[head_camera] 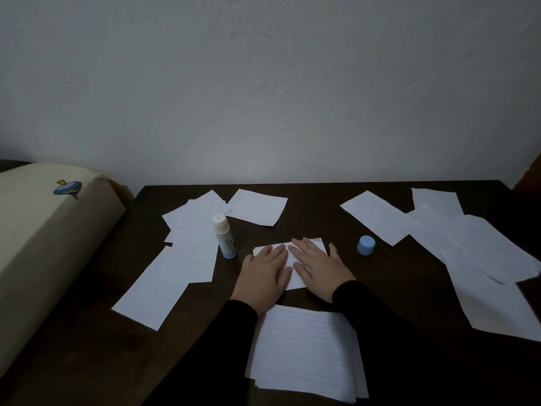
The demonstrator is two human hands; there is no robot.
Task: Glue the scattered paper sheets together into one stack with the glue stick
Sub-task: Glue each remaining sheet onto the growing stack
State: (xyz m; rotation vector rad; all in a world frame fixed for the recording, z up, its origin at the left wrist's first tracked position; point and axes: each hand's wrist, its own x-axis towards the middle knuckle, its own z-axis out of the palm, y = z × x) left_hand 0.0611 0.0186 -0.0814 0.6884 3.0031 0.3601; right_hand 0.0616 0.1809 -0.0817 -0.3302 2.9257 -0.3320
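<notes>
The head camera looks down on a dark wooden table [307,200] set against a pale wall [263,83]. Near the middle of the table, both hands lie flat on a small stack of paper sheets [295,266]. The left hand [263,273] has its fingers straight and close together, palm down on the left part of the stack. The right hand [317,266] lies the same way on the right part, its thumb spread out to the side over the bare table. The 2 hands sit side by side, nearly touching at the forefingers. Both arms wear black sleeves [380,317].

The glue stick [224,236] stands upright just left of the pressed stack, uncapped, with its white tip up and its base at the edge of a loose sheet. Its blue cap [366,245] stands on the bare table just right of the right hand.

Loose white sheets [187,244] overlap in a spread toward the left edge of the table, with 1 more sheet [257,210] near the far edge. Another overlapping spread of sheets [483,259] runs along the right edge, from the far right corner toward the near side. A pile of lined sheets [304,353] lies at the near edge, between the 2 sleeves.

Left of the table stands a cream cushion [38,244] with a small blue sticker [68,188] on it.
</notes>
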